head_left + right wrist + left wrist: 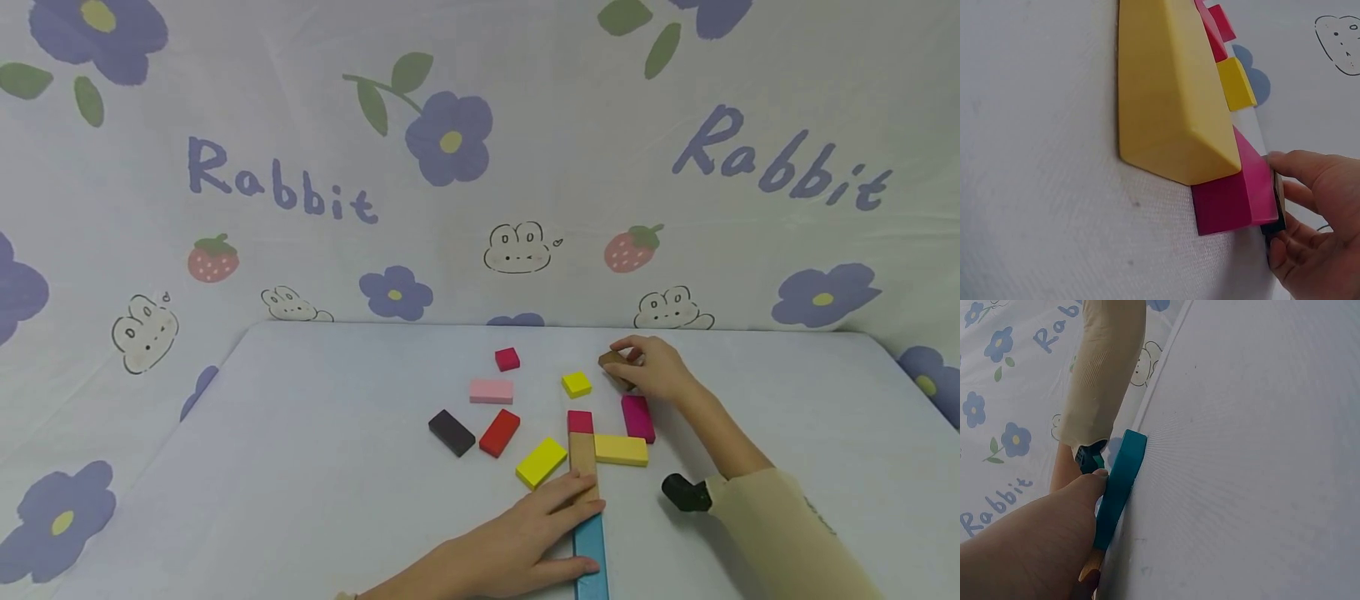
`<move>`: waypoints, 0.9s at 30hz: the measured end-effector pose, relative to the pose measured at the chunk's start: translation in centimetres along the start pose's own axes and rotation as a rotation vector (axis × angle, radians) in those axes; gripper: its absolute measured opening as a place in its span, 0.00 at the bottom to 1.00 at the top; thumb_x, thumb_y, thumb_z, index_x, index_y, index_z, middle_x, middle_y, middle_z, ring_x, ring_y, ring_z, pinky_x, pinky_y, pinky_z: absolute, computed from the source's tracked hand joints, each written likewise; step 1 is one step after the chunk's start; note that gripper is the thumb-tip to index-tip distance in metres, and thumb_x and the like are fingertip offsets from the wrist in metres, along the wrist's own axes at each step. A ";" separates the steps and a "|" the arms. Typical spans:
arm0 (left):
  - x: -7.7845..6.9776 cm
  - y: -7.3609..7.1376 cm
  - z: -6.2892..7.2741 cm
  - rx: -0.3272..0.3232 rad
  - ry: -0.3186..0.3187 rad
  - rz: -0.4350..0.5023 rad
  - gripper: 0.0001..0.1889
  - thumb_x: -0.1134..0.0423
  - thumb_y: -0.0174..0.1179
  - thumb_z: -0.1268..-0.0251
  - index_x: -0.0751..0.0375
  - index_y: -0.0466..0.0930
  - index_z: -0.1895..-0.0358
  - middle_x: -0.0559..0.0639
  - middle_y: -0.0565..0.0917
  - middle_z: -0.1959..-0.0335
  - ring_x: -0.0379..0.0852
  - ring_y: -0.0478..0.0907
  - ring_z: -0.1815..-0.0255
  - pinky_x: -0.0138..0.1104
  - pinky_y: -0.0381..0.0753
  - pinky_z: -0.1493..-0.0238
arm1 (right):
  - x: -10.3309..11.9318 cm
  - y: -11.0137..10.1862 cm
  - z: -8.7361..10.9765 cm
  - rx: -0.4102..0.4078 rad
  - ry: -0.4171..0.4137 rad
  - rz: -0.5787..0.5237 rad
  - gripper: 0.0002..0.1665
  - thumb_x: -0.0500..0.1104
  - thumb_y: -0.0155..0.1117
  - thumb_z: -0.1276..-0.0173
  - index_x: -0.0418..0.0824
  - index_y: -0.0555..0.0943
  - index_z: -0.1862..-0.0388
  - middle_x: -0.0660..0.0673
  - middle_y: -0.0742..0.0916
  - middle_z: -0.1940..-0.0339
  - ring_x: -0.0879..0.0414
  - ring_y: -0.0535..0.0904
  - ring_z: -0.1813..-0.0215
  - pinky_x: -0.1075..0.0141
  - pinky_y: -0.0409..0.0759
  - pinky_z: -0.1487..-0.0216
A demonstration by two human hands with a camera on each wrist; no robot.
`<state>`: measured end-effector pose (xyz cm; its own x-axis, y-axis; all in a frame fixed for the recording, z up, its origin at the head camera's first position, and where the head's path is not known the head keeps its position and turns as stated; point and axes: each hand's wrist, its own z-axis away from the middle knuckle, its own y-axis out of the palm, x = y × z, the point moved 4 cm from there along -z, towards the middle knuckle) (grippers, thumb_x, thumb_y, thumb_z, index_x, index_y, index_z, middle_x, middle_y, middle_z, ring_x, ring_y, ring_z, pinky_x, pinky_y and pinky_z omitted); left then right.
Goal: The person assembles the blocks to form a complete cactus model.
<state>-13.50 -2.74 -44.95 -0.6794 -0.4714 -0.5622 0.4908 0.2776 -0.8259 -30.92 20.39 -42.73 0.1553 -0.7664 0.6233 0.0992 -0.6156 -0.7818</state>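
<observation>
My right hand [654,371] pinches a brown block [617,367] near the back of the table, its thumb and fingers on opposite sides. In the right wrist view the fingers partly cover that block. My left hand [528,537] lies across a straight row of blocks, its fingers stretched over the tan block [581,454] and its thumb touching the blue block [591,542]. A pinkish-red block [580,422] forms the far end of the row. Beside the row, a pale yellow block [621,451] extends to the right, and a magenta block [638,418] lies just behind it.
Left of the row lie a bright yellow block [541,463], a red block [499,433] and a black block [452,433]. Farther back are a pink block [491,392], a small red block [507,359] and a small yellow block [577,384]. A printed cloth [300,108] hangs behind the table.
</observation>
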 end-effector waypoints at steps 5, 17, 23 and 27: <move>0.0 0.0 0.0 0.003 -0.003 0.002 0.34 0.41 0.51 0.17 0.45 0.59 0.15 0.43 0.54 0.13 0.42 0.55 0.16 0.34 0.71 0.25 | -0.2 0.0 0.1 -0.014 0.036 -0.004 0.29 0.46 0.68 0.25 0.27 0.77 0.36 0.24 0.82 0.45 0.35 0.78 0.47 0.52 0.88 0.52; 0.0 0.0 -0.1 0.004 -0.009 0.007 0.34 0.41 0.51 0.18 0.46 0.59 0.15 0.44 0.54 0.13 0.42 0.54 0.15 0.34 0.71 0.26 | -0.8 0.2 0.8 -0.102 0.140 -0.063 0.31 0.47 0.67 0.25 0.23 0.74 0.38 0.22 0.81 0.44 0.32 0.78 0.45 0.45 0.87 0.46; 0.0 0.0 -0.1 0.011 -0.018 0.013 0.34 0.40 0.51 0.18 0.45 0.60 0.16 0.43 0.54 0.13 0.42 0.54 0.15 0.34 0.72 0.26 | -1.0 0.2 0.9 -0.115 0.166 -0.082 0.31 0.47 0.67 0.25 0.22 0.73 0.38 0.22 0.81 0.46 0.33 0.77 0.47 0.47 0.87 0.48; 0.0 0.0 -0.1 0.011 -0.018 0.017 0.34 0.41 0.52 0.18 0.45 0.60 0.16 0.43 0.54 0.13 0.42 0.55 0.16 0.34 0.73 0.27 | -1.0 0.1 1.1 -0.128 0.167 -0.094 0.32 0.48 0.67 0.25 0.22 0.73 0.39 0.24 0.81 0.49 0.34 0.77 0.49 0.50 0.86 0.51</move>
<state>-13.54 -2.63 -44.96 -0.6612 -0.4813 -0.5754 0.5084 0.2765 -0.8155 -30.00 21.29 -43.43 -0.0143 -0.7174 0.6965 -0.0215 -0.6962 -0.7175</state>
